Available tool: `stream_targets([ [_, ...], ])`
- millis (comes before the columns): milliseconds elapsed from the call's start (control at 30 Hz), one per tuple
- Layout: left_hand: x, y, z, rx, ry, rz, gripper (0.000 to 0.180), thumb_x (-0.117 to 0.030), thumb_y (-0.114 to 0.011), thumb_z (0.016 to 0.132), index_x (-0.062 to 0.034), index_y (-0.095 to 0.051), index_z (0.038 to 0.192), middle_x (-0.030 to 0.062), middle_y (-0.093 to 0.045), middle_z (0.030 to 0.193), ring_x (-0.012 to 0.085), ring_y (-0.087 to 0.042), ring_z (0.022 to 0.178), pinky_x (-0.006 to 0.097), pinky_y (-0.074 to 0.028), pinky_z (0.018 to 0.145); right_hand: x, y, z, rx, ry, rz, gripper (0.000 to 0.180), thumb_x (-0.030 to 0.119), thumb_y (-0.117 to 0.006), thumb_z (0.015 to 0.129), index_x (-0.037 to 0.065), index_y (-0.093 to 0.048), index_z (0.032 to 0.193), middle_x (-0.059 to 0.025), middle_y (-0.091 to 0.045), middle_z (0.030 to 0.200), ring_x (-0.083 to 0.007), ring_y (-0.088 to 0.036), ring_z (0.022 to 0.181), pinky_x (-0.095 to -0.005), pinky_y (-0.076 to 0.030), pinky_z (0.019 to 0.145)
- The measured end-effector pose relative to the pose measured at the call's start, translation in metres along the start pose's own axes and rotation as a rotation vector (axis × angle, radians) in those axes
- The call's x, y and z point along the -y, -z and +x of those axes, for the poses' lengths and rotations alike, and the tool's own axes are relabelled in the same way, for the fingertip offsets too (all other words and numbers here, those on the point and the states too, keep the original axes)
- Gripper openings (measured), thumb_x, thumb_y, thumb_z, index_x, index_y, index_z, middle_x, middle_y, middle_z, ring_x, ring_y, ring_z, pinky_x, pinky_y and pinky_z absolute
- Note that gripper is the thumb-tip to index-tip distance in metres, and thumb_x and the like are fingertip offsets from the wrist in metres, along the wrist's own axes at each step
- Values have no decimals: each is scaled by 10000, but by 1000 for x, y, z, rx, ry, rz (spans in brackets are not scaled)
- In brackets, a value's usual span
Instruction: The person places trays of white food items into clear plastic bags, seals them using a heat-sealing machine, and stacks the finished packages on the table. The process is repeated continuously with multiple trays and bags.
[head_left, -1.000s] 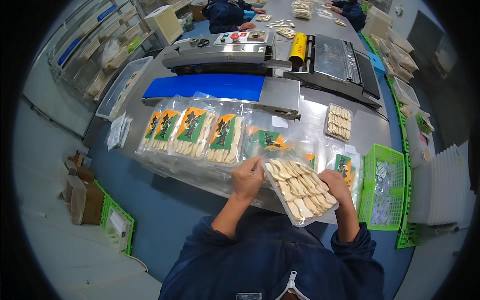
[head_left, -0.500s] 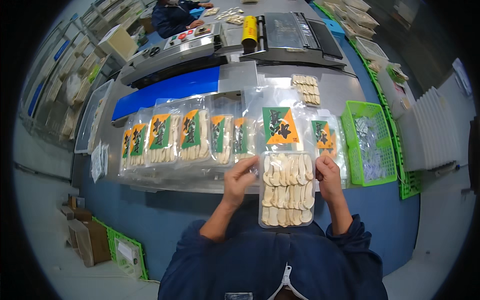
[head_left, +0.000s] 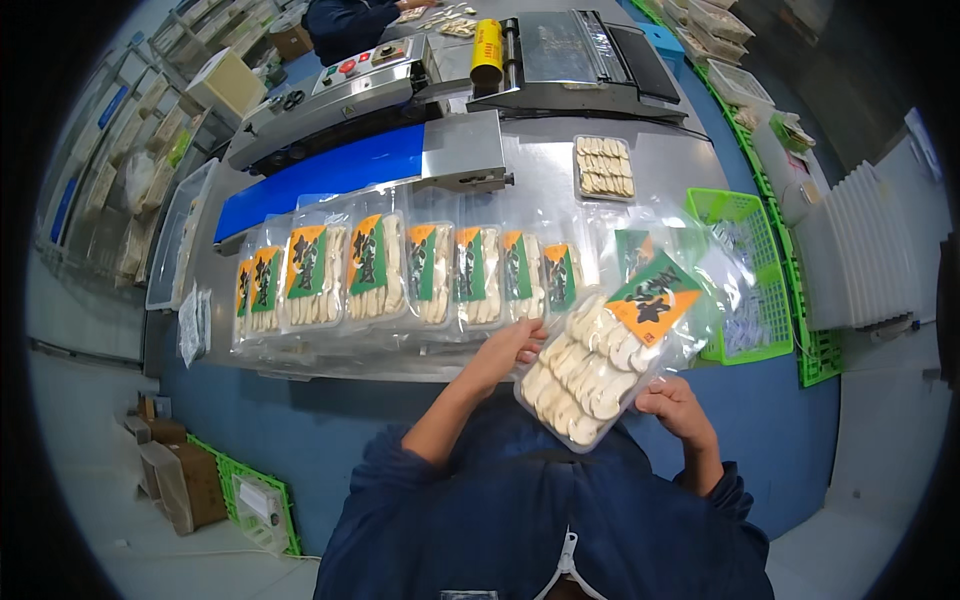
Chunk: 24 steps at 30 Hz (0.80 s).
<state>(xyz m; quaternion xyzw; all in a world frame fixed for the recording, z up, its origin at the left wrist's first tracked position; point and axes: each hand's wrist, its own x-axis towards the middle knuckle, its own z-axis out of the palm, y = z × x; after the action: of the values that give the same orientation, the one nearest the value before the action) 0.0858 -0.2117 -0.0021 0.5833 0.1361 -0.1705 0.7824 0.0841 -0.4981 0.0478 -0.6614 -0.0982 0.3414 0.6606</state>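
A clear plastic bag (head_left: pixel 655 300) with a green and orange label holds a tray of sliced mushrooms (head_left: pixel 580 375). It is tilted in front of my body, its upper end leaning right. My right hand (head_left: pixel 678 408) pinches the bag's lower right edge. Beside its left edge is my left hand (head_left: pixel 505 352), fingers loosely bent and a little apart; whether they touch the plastic I cannot tell. Several similar labelled bags of mushrooms (head_left: pixel 375 275) stand in a row along the table's front edge. Behind the held bag, another labelled bag (head_left: pixel 632 245) is partly hidden.
A green basket (head_left: pixel 772 300) with small clear packets stands at the right. An unbagged mushroom tray (head_left: pixel 604 168) lies farther back. Beyond are a blue conveyor belt (head_left: pixel 320 180), a sealing machine (head_left: pixel 350 85) and a film wrapper (head_left: pixel 570 60). A co-worker's sleeve (head_left: pixel 345 25) shows at the far side.
The held bag has turned clockwise, its top swinging right. My right hand has moved lower and right; my left hand has shifted slightly right. More of the row's right end shows.
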Motion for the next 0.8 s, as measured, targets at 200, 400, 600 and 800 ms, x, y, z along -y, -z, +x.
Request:
stream_targets([
  [200, -9, -20, 13, -96, -211, 194, 235, -201, -436, 880, -25, -517, 746, -5, -492, 651, 73, -443, 599, 230, -368, 546, 14, 21, 20, -6, -14, -55, 78, 61, -551, 766, -10, -559, 734, 26, -534, 683, -48, -464, 642, -189, -386, 599],
  [400, 8, -23, -62, -81, -188, 454, 246, -196, -425, 886, -24, -476, 717, -12, -435, 641, 68, -387, 609, 207, -347, 563, -20, 11, -15, 77, -42, 93, 54, 49, -577, 780, 21, -560, 737, 26, -526, 709, -41, -464, 669, -191, -391, 606],
  [600, 19, -12, -87, 68, 26, 401, 197, -210, -447, 886, -45, -477, 782, -33, -430, 701, 60, -376, 672, 210, -357, 623, -14, -10, -34, 19, 52, -111, 56, 13, -591, 719, 13, -537, 705, -10, -477, 706, -95, -480, 680, -207, -384, 673],
  [800, 3, -36, 4, 317, -224, -78, 555, -54, -539, 811, -31, -229, 1271, 152, -461, 1161, 199, -521, 973, 275, -429, 799, -44, 31, 37, -230, 99, 391, 37, 21, -504, 677, -5, -530, 669, -54, -546, 691, -133, -525, 660, -228, -413, 649],
])
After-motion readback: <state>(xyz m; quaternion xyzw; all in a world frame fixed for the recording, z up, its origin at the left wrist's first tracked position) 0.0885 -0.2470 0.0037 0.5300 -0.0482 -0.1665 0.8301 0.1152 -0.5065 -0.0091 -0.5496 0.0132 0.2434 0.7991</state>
